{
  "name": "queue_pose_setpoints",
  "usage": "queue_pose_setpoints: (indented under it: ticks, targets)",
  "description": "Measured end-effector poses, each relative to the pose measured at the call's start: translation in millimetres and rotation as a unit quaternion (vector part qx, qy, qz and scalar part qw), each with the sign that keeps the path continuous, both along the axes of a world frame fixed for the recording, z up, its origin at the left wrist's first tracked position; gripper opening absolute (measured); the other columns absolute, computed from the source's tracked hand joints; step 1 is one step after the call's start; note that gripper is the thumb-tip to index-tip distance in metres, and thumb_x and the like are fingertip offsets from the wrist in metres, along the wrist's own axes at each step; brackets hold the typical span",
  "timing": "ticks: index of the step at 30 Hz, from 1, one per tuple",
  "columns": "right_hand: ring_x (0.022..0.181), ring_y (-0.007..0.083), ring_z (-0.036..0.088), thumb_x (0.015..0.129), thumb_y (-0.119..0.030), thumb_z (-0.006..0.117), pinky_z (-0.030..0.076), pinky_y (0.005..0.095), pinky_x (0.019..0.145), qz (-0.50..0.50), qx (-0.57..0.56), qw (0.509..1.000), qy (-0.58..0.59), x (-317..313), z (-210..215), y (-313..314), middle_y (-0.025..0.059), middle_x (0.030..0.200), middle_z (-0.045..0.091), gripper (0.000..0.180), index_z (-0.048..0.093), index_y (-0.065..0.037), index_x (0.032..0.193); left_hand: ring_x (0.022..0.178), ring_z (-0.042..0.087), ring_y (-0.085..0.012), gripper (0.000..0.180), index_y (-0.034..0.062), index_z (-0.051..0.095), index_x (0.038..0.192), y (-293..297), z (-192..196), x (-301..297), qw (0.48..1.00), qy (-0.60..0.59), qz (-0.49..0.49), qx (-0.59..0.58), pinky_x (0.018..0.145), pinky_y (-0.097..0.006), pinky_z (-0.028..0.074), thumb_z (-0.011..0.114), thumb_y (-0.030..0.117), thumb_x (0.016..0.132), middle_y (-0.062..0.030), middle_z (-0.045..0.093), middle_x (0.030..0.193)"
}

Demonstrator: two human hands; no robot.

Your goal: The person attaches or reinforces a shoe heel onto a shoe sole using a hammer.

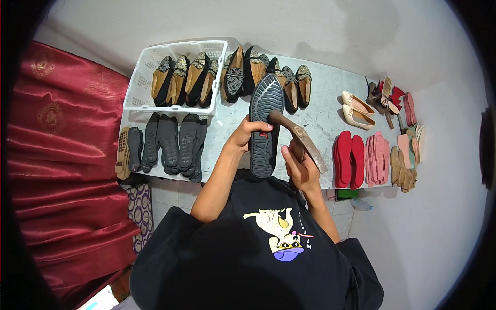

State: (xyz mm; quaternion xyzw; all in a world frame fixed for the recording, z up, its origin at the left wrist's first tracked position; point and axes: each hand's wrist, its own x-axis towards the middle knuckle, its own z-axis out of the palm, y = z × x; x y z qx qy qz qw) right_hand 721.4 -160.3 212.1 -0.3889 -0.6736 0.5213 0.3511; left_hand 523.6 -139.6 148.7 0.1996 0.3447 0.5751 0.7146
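Held up before the near edge of the tabletop (321, 90), tread to the viewer and toe pointing far: black ridged shoe sole (264, 157), with any attached upper hidden from this side. Gripped at its left edge by the left hand (245, 135), with the thumb (264, 127) laid over the tread. Grasped in the right hand (305, 173), closed tightly below the curved head: cobbler's hammer (305, 140), with the round striking face (275, 118) over the middle of the tread. Not possible to tell from above: contact or a slight gap there.

Foremost hazard, by judgement: a bruised thumb, owing to its place just beside the striking face. Also conceivable: a glancing blow, owing to the uneven ridges; a twisted or dropped sole, owing to one-handed support without visible firm backing.

Arranged beyond: patterned loafers (235, 77), both in and beside a white plastic basket (135, 85) at far left; dark soles (168, 142) at near left; red insoles (342, 157) at near right; cream flats (356, 119) at far right.
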Motion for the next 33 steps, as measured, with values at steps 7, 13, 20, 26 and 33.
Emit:
queue_pose_setpoints:
  ticks: [7,13,20,26,33]
  targets:
    - [0.05,0.0107,0.039,0.091,-0.005,0.068,0.033,0.0301,0.048,-0.03,-0.027,0.999,-0.013,3,3,-6,0.0047,0.06,0.047,0.016,0.056,0.005,0.087,0.071,0.065,-0.014,0.032,0.0026,0.066,0.106,-2,-3,-2,1.0,-0.01,0.014,0.008,0.064,-0.029,0.054,0.069,0.003,0.074,-0.0039,0.067,0.087]
    - [0.051,0.0101,0.04,0.091,-0.004,0.068,0.034,0.0293,0.048,-0.026,-0.021,0.999,-0.018,6,-1,-9,0.0047,0.06,0.046,0.014,0.058,0.006,0.091,0.067,0.063,-0.0133,0.03,0.0029,0.065,0.104,-6,-2,-4,0.999,-0.03,0.003,-0.013,0.061,-0.028,0.053,0.069,0.002,0.074,-0.0029,0.067,0.083]
    - [0.051,0.0092,0.039,0.09,-0.004,0.069,0.034,0.0274,0.049,-0.022,0.014,0.999,-0.039,-2,10,-10,0.0036,0.06,0.046,0.017,0.058,0.006,0.096,0.07,0.067,-0.0159,0.033,-0.0003,0.065,0.106,-9,-9,-6,1.0,-0.024,0.017,0.008,0.064,-0.029,0.056,0.068,-0.001,0.073,-0.0062,0.068,0.086]
    - [0.05,0.0105,0.038,0.09,-0.005,0.069,0.034,0.0277,0.049,-0.01,0.035,0.998,-0.051,-4,12,-11,0.0043,0.059,0.045,0.015,0.058,0.004,0.094,0.072,0.065,-0.0143,0.034,0.0015,0.065,0.106,-11,-1,0,1.0,-0.01,0.025,0.009,0.065,-0.028,0.054,0.069,0.0,0.072,-0.005,0.067,0.087]
    - [0.049,0.0111,0.04,0.092,-0.008,0.067,0.034,0.0288,0.048,0.01,0.019,1.0,-0.021,-9,20,-11,0.0049,0.058,0.045,0.014,0.057,0.003,0.093,0.075,0.065,-0.015,0.034,0.0022,0.065,0.105,-9,-2,1,0.999,0.014,0.006,0.03,0.069,-0.029,0.054,0.069,-0.001,0.071,-0.0048,0.067,0.087]
